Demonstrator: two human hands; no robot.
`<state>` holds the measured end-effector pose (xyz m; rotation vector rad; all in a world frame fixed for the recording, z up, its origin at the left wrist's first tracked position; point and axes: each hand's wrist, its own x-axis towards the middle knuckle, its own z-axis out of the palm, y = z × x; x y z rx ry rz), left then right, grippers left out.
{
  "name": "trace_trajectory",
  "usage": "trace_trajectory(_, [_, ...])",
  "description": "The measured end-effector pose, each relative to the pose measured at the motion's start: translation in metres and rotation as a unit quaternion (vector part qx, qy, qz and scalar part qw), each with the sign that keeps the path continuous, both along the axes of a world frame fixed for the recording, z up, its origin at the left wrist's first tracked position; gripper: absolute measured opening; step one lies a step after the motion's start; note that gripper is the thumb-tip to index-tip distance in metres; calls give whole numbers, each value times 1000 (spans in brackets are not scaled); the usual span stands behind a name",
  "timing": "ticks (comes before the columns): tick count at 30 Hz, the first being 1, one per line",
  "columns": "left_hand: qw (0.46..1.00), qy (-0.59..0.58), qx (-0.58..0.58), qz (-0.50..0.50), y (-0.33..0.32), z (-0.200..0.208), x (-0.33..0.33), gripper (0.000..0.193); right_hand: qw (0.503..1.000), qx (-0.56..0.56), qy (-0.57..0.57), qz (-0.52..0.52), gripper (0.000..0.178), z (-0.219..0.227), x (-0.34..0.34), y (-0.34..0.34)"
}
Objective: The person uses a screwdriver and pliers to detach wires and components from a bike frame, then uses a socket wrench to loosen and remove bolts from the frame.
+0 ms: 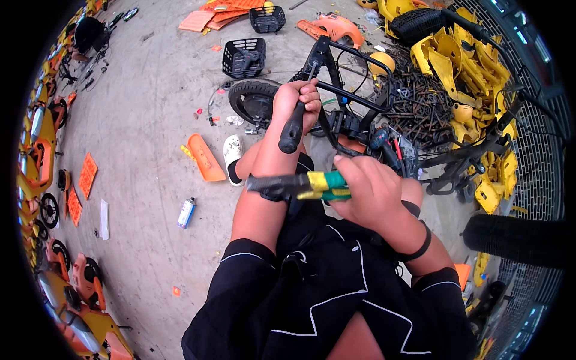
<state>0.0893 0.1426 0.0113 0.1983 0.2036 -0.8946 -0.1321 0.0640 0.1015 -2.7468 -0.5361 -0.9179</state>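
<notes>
My left hand (296,103) is closed round a screwdriver; its black handle (291,131) sticks out below the fist. The screwdriver's thin metal shaft points up to a black tubular vehicle frame (324,59) in front of me; whether the tip touches it I cannot tell. In my right hand (371,191) are pliers (288,183) with green and yellow handles. Their dark jaws, smeared by motion, point left across my left forearm. Beside the frame, left of my left hand, lies a wheel with a black tyre (254,101).
Two black baskets (243,58) and an orange curved panel (205,157) lie on the concrete floor. A spray can (186,213) lies nearer. At right are a cordless drill (379,139), a heap of dark metal parts (420,111) and yellow plastic shells (444,66). Orange-yellow scooters (90,282) line the left.
</notes>
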Motion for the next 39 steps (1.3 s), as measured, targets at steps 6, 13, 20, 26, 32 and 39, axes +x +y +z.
trace_trajectory(6, [1000,5,10,1,-3,5,0,18,993,-2,-78,84,48,16,-18,14])
trace_trajectory(13, [1000,-2,20,0,-7,5,-1,18,993,-43,-97,58,41,24,-20,19])
trace_trajectory(20, [1000,10,17,1,-4,10,-2,20,992,-13,-104,64,39,38,-27,25])
trace_trajectory(26, [1000,13,26,3,-5,15,-2,21,992,-24,-111,49,43,41,-22,21])
trace_trajectory(32, [999,22,23,5,-7,15,-2,20,976,-58,-192,79,37,25,-19,6])
trace_trajectory(39, [1000,-14,26,-3,-7,4,1,15,998,-12,37,-39,51,41,-21,15])
